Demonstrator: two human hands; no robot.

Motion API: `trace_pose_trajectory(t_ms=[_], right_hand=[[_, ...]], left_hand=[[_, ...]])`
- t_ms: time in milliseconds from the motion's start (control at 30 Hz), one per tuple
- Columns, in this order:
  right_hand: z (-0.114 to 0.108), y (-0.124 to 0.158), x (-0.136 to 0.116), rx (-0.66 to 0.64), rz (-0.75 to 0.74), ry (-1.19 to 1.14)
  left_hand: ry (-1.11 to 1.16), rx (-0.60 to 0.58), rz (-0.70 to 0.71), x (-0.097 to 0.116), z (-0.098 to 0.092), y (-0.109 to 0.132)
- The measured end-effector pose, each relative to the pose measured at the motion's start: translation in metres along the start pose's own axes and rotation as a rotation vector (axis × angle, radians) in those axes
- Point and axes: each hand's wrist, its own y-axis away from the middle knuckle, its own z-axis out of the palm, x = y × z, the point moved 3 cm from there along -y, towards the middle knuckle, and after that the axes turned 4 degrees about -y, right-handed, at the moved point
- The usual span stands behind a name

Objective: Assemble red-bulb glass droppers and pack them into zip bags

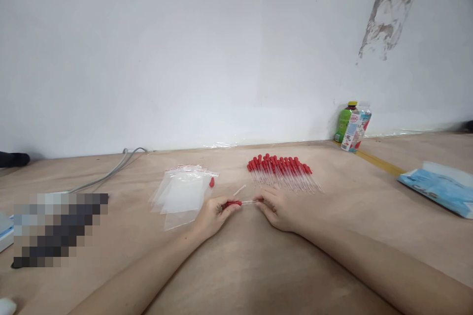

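Note:
My left hand (216,213) is closed round a red dropper bulb (234,203), pinched between thumb and fingers. A thin clear dropper tube (248,202) runs from the bulb's mouth to my right hand (275,206), whose fingertips pinch its far end. How deep the tube sits in the bulb I cannot tell. Just beyond the hands lies a loose clear tube (240,190). Another red bulb (212,182) rests by a fanned stack of clear zip bags (185,192). Behind my right hand, several red-capped droppers (281,167) lie side by side in a row.
Brown paper (236,266) covers the table, which meets a white wall (185,59). Against it stand a green bottle (343,123) and a printed carton (356,130). A blue-and-white packet (436,187) lies at right. On the left are a grey cable (111,172) and a pixelated dark object (62,231).

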Motion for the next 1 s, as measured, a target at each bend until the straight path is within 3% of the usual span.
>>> trace_pose_trajectory(t_ms=[533,1000], right_hand=[[0.003,-0.003,-0.007,-0.086,-0.041,0.135],[0.015,-0.006,-0.001,-0.266,0.164,-0.053]], left_hand=[[-0.011,-0.06,-0.009,0.004,0.004,0.004],[-0.11,-0.062,0.071,0.006,0.004,0.004]])
